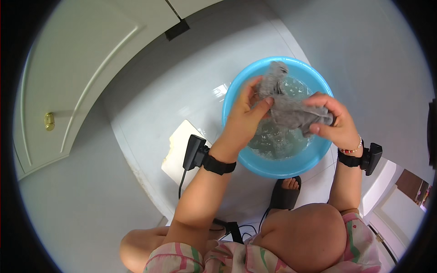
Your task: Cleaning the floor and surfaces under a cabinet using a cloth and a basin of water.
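A blue plastic basin [283, 170] stands on the tiled floor before me, holding cloudy, bubbly water [280, 146]. Above the water my two hands stretch a wet grey cloth [290, 112], possibly a sock. My left hand [251, 105] grips its middle between thumb and fingers, with one end of the cloth rising past the fingertips towards the basin's far side. At the cloth's right end is my right hand [333, 119], thumb below and fingers above, closed around the fabric. Each wrist wears a black strap with a small black device.
A pale board or slab with a ragged edge [184, 153] lies on the floor left of the basin. White cabinet doors [85, 68] with a brass knob [49, 121] are at upper left. My slippered foot [288, 191] is close below the basin. Black cables [247, 228] lie between my legs.
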A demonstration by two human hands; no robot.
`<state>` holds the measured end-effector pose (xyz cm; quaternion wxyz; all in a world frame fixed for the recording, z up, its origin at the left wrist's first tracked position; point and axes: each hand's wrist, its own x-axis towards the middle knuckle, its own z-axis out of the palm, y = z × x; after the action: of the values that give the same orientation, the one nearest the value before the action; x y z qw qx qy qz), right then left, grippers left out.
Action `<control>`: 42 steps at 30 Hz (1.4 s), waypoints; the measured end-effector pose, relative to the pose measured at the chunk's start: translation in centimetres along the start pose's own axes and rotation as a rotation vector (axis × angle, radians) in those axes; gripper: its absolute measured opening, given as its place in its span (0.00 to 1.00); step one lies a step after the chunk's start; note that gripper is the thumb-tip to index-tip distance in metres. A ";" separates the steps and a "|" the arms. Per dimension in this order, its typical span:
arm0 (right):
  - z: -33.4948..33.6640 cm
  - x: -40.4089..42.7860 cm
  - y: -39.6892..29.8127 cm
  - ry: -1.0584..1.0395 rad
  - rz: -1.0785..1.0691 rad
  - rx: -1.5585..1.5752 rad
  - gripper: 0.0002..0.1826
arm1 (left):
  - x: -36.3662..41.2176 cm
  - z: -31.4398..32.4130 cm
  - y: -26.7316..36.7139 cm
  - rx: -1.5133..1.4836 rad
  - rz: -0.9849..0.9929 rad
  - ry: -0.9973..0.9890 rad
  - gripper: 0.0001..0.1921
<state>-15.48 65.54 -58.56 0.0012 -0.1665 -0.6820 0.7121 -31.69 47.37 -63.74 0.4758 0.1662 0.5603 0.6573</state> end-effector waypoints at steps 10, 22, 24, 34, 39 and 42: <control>7.2 3.8 1.2 0.076 -0.186 -0.272 0.30 | -1.2 0.3 0.0 -0.521 0.137 0.064 0.24; 1.6 4.2 0.9 0.382 -0.260 0.385 0.27 | -0.5 -1.4 1.9 -0.555 0.362 0.079 0.14; 3.8 5.2 0.1 0.393 -0.250 0.232 0.30 | -0.8 -1.4 2.8 -0.629 0.404 0.037 0.15; 10.4 1.0 -0.1 0.273 0.017 0.507 0.29 | -3.3 2.6 3.1 -0.741 0.051 -0.117 0.19; 10.2 1.1 -3.2 0.303 -0.021 0.212 0.25 | -1.8 -0.1 3.3 -0.060 0.429 0.212 0.18; 7.2 2.0 -2.3 0.230 -0.028 0.025 0.23 | -1.5 -3.3 4.0 -0.094 0.439 0.375 0.18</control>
<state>-19.59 59.21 -56.71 0.0916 -0.2374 -0.6708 0.6966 -35.21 44.56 -60.77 0.2175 0.1370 0.5582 0.7889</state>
